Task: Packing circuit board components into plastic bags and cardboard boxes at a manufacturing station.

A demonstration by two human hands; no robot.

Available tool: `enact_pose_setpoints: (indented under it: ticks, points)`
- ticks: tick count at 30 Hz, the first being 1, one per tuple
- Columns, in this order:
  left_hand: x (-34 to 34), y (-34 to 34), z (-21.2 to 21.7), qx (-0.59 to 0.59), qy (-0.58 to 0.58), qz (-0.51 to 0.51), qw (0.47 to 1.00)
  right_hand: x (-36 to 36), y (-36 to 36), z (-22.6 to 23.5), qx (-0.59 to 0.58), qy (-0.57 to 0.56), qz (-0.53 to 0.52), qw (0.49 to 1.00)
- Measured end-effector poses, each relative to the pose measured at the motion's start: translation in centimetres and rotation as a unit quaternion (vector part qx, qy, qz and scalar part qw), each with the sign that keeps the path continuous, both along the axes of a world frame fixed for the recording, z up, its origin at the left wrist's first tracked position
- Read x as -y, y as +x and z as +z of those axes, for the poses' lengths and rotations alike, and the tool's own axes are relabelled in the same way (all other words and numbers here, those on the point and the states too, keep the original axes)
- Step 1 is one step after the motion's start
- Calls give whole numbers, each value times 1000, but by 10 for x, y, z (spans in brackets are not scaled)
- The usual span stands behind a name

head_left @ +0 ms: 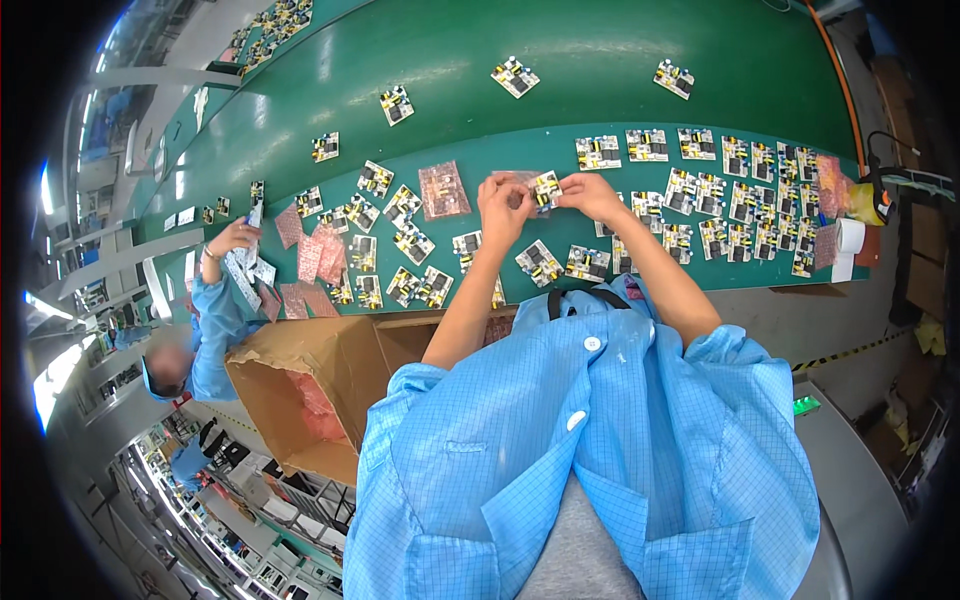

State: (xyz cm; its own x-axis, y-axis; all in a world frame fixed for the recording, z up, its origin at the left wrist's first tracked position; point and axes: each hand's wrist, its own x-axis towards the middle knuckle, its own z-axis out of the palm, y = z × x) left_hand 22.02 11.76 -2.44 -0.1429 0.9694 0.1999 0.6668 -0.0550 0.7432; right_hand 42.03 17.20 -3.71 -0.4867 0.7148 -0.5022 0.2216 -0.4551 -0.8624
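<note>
Above the green bench, both my hands meet around a small circuit board [546, 187] with yellow, black and white parts. My left hand [506, 208] has thumb and fingers curled in a pinch on a pink bubble bag [518, 177] at the board's left side. The bag lies partly behind the fingers and the board, so I cannot tell how far the board is inside it. Closed on the board's right edge are the fingertips of my right hand [592, 197]. Left of my hands, a board wrapped in a pink bubble bag [443, 190] lies flat.
Loose circuit boards [540, 263] spread left and right, with several on the far green belt [610, 60]. Pink bags [322, 252] lie near a co-worker's hand [234, 236]. An open cardboard box [300, 345] stands below the bench, and a white roll [850, 236] at its right end.
</note>
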Motion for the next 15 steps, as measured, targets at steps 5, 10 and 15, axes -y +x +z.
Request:
enact_pose_setpoints:
  ticks: [5,10,15]
  points:
    - [-2,1,-1,-20,-4,-1,1000,5,-1,-2,13,6,-97,995]
    - [-3,4,7,-20,-39,-7,999,10,-8,9,16,-30,-97,995]
    - [-5,5,15,-18,-47,-7,999,11,-10,26,23,-55,-53,997]
